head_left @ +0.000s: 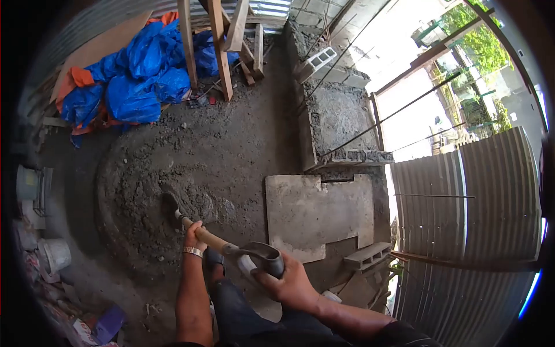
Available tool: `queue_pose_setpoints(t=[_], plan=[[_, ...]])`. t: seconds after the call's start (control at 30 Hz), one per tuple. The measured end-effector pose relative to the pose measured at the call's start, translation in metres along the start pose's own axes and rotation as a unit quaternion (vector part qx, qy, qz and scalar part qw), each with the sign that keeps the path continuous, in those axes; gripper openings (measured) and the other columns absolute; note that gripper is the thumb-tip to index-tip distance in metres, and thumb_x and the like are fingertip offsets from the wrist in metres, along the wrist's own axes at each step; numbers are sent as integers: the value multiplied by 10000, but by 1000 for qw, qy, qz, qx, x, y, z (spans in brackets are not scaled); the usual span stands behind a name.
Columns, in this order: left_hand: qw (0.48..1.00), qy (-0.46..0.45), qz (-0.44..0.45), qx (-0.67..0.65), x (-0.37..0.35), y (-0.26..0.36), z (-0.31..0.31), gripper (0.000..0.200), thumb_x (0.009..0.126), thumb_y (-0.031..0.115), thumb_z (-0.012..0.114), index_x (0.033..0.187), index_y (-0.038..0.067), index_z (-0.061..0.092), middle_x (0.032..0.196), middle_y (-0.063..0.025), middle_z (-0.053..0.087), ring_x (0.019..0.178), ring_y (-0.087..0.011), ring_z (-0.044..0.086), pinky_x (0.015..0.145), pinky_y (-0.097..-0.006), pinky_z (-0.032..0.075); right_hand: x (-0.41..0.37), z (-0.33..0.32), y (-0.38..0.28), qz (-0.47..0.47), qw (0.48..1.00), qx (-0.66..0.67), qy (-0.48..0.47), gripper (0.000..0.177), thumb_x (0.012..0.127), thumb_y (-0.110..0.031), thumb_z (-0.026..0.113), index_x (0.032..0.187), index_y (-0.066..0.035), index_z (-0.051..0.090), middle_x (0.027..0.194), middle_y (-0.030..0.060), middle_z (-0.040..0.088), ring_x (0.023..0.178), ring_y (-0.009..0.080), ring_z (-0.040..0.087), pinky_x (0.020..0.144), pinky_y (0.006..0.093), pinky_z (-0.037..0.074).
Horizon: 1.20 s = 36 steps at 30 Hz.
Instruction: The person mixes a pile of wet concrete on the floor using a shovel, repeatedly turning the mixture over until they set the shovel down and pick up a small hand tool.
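Note:
A shovel (213, 239) with a wooden shaft and a dark D-shaped handle slants across the space before my legs. My left hand (195, 233), with a metal watch on the wrist, is wrapped round the lower shaft. On the D-handle, my right hand (288, 280) is closed at its right side. The shovel blade (170, 207) rests in a broad heap of wet grey concrete mix (136, 199) on the ground; its tip is partly buried in the mix.
Blue tarpaulin (139, 78) lies piled at the back left near wooden posts (219, 49). A flat board (318, 211) lies right of the mix, beside a hollow block (367, 255). Behind stands a low block wall (309, 133) with rebar (399, 113). A white bucket (56, 255) is at left.

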<state>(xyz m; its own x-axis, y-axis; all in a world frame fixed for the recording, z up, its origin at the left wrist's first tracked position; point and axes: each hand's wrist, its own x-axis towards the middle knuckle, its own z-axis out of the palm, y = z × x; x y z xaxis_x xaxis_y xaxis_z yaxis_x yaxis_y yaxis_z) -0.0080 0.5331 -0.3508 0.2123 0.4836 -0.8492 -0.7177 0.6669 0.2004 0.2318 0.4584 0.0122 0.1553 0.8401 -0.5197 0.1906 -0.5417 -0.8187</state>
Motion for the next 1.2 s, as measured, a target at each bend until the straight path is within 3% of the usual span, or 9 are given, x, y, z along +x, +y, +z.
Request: queue_pose_setpoints(t=[0.2, 0.3, 0.4, 0.53, 0.63, 0.7, 0.83, 0.93, 1.2], plan=[[985, 12, 60, -163, -8, -106, 54, 142, 804, 171, 609, 810, 136, 472, 635, -20, 468, 584, -187, 486, 542, -337, 434, -47, -134, 45, 47, 992, 59, -101, 362, 736, -182, 701, 1028, -15, 566, 817, 4, 583, 761, 70, 504, 666, 237, 429], [957, -78, 49, -276, 34, -166, 70, 198, 861, 227, 570, 736, 105, 478, 624, -21, 410, 627, -211, 425, 607, -351, 397, -98, -238, 100, 44, 996, 37, 63, 346, 570, -153, 666, 864, 21, 616, 631, 21, 578, 550, 90, 540, 497, 234, 429], [987, 2, -58, -152, 60, -252, 107, 280, 792, 268, 674, 682, 96, 481, 589, -51, 498, 516, -213, 504, 524, -372, 458, -132, -289, 165, 83, 909, -11, 408, 161, 736, -147, 572, 807, -9, 531, 568, 11, 444, 414, 112, 453, 383, 254, 386], [974, 22, -210, -80, 75, -376, 152, 214, 743, 152, 705, 732, 97, 499, 613, -49, 519, 512, -213, 542, 512, -385, 477, -197, -385, 286, 122, 829, -111, 534, 118, 800, -176, 573, 819, -69, 528, 584, -34, 413, 452, 61, 398, 412, 252, 348], [960, 31, -265, -84, 103, -425, 155, 207, 741, 132, 703, 749, 92, 501, 624, -46, 520, 522, -205, 542, 506, -368, 482, -199, -389, 280, 202, 784, -79, 581, 255, 716, -19, 624, 968, -18, 584, 695, 111, 569, 545, 185, 516, 490, 326, 432], [951, 67, -288, -87, 127, -409, 153, 197, 744, 124, 697, 742, 88, 503, 625, -46, 520, 528, -202, 543, 507, -361, 484, -174, -397, 295, 208, 787, -120, 568, 76, 814, -147, 560, 837, -74, 559, 593, -56, 412, 489, 30, 362, 443, 225, 310], [982, 36, -182, -44, 230, -296, 30, 241, 791, 254, 632, 668, 80, 518, 607, -102, 558, 547, -250, 553, 563, -387, 473, -7, -313, 345, 144, 840, -211, 479, 146, 822, -105, 540, 900, 6, 595, 701, 0, 532, 686, 94, 483, 645, 270, 404], [989, 85, -97, -73, 258, -150, -69, 205, 783, 209, 655, 722, 78, 510, 621, -76, 519, 609, -246, 539, 685, -411, 490, 101, -185, 370, 223, 883, -90, 403, 100, 800, -128, 574, 805, -29, 574, 616, 0, 506, 498, 80, 453, 451, 242, 351], [973, 224, -54, -20, 226, -73, -170, 214, 796, 135, 666, 921, 52, 514, 871, -54, 493, 800, -222, 517, 765, -445, 486, 103, -86, 425, 223, 899, -58, 372, 90, 798, -110, 599, 850, -46, 561, 566, -15, 470, 403, 77, 412, 378, 253, 306]])
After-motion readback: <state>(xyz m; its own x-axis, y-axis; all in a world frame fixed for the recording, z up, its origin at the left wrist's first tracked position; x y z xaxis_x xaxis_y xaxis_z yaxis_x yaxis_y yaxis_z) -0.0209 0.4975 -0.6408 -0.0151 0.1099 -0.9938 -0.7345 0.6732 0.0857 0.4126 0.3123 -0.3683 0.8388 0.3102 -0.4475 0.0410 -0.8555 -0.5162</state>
